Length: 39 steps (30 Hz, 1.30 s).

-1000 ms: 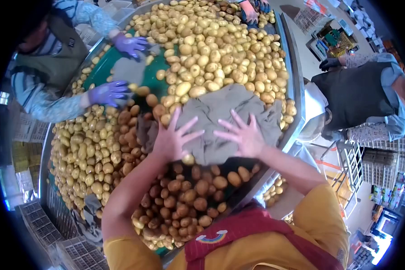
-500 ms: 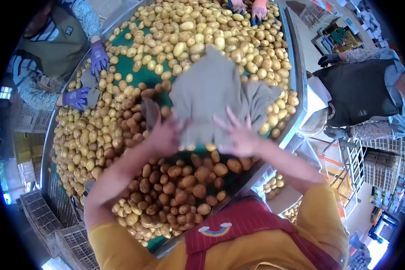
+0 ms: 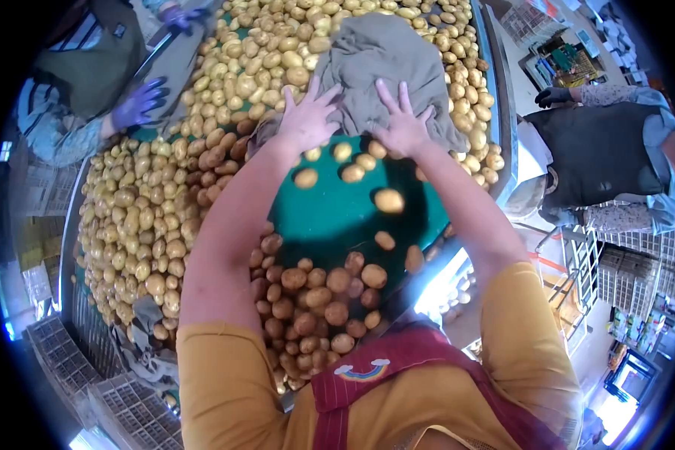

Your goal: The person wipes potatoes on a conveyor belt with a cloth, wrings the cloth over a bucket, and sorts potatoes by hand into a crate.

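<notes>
A grey-brown cloth (image 3: pixel 386 64) lies bunched over the potatoes (image 3: pixel 277 41) in the upper middle. My left hand (image 3: pixel 307 118) rests on the cloth's lower left edge with its fingers spread. On the lower right part of the cloth, my right hand (image 3: pixel 405 126) is also open, fingers stretched forward. Between my forearms a bare patch of green table surface (image 3: pixel 330 217) shows, with a few loose potatoes on it. Browner potatoes (image 3: pixel 311 300) are heaped close to my apron (image 3: pixel 382 375).
At upper left a co-worker's purple-gloved hand (image 3: pixel 139 103) is beside another grey cloth (image 3: pixel 176 75). A second person (image 3: pixel 600 150) stands at right, beyond the table's metal edge (image 3: pixel 495 97). Plastic crates (image 3: pixel 64 352) stand at lower left.
Both my hands and the cloth have moved away from me, up the table, baring green surface. The co-worker's gloved hands have shifted, and their cloth is now spread out.
</notes>
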Motion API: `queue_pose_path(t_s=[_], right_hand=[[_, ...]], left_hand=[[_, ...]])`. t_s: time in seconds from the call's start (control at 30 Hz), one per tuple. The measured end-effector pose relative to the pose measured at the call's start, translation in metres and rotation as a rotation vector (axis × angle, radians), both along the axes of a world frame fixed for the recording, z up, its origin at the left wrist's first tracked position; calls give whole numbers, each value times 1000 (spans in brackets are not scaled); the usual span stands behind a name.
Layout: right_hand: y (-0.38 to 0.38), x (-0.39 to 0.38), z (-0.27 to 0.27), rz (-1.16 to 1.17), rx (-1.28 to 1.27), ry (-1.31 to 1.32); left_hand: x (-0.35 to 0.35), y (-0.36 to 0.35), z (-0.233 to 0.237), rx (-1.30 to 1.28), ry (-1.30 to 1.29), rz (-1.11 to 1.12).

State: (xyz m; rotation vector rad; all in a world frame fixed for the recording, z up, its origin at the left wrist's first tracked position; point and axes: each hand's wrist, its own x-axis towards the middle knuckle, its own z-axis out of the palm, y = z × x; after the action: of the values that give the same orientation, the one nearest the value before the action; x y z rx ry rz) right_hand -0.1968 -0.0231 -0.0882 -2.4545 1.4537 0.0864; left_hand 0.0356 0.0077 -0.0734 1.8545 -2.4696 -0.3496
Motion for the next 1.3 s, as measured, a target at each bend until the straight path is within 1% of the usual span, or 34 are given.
queue_pose_path(t_s=[0.07,0.1,0.13,0.17,0.2,0.23,0.27,0.3,0.33,0.37,0.4,0.47,0.5,0.57,0.6,0.63,0.7,0.73,0.77,0.8,0.83,0.87,0.9,0.93,0.97,1.0,1.07,1.1,1.13,1.17,1.2,1.23,1.27,1.3], right_hand=[[37,-4,15,-12,232,-150],[57,-11,15,25,273,-177],[76,-24,17,45,370,-208],[97,-36,27,61,468,-239],[115,-43,37,77,555,-269],[141,-49,46,184,567,-197],[168,-55,54,288,575,-123],[198,-60,51,406,469,-10],[220,-63,46,522,365,106],[224,-64,47,572,311,112],[224,-65,46,622,254,118],[207,-62,34,688,111,115],[187,-61,16,700,38,105],[132,-47,12,624,-69,147],[106,-38,21,545,-83,197],[80,-30,21,405,-26,150],[59,-17,22,142,105,-29],[61,-7,15,12,202,-169],[64,-3,12,-121,304,-314],[82,-8,32,-46,548,-351],[104,-10,50,117,665,-214],[145,-17,60,158,605,-388],[169,-23,54,376,560,-241],[201,-29,42,487,389,-171],[223,-27,54,716,260,186],[242,-30,57,721,212,6],[234,-23,51,802,225,93],[218,-17,49,804,233,148],[196,-21,31,792,117,143],[175,-25,14,773,3,140],[146,-23,17,711,-138,139],[115,-22,7,668,-148,224],[98,-17,14,640,-133,399],[100,-9,16,495,-69,398]], left_hand=[[30,27,-34,-3,266,-19],[37,54,-27,-44,374,41],[50,80,-18,430,944,255],[63,103,-2,632,829,467],[69,135,20,698,784,441],[69,172,38,758,736,408],[72,207,23,563,585,-67],[75,242,7,240,456,-459],[36,261,77,658,38,-281],[24,288,67,592,-100,-408],[30,306,34,364,20,-485],[23,270,15,351,-152,-544],[23,250,6,208,-110,-543],[28,187,-13,-61,-76,-503],[27,162,-22,-168,-74,-458],[19,141,-16,-173,-188,-386],[19,98,-22,-203,-92,-186],[24,87,-36,-204,121,-73],[27,89,-10,196,788,177],[42,100,-15,562,1367,390],[76,113,-14,713,1020,315],[74,141,32,687,448,60],[61,193,39,653,921,124],[68,236,22,550,651,-116],[59,271,39,505,134,-433],[51,295,54,471,-62,-586],[51,298,20,292,-114,-679],[49,283,5,156,-59,-653],[49,261,-13,20,-1,-621],[53,241,-44,-198,-29,-615],[39,214,-29,-113,-67,-544],[26,186,-13,-33,-110,-471],[18,162,-19,-85,-236,-442],[5,152,-16,-77,-190,-320]])
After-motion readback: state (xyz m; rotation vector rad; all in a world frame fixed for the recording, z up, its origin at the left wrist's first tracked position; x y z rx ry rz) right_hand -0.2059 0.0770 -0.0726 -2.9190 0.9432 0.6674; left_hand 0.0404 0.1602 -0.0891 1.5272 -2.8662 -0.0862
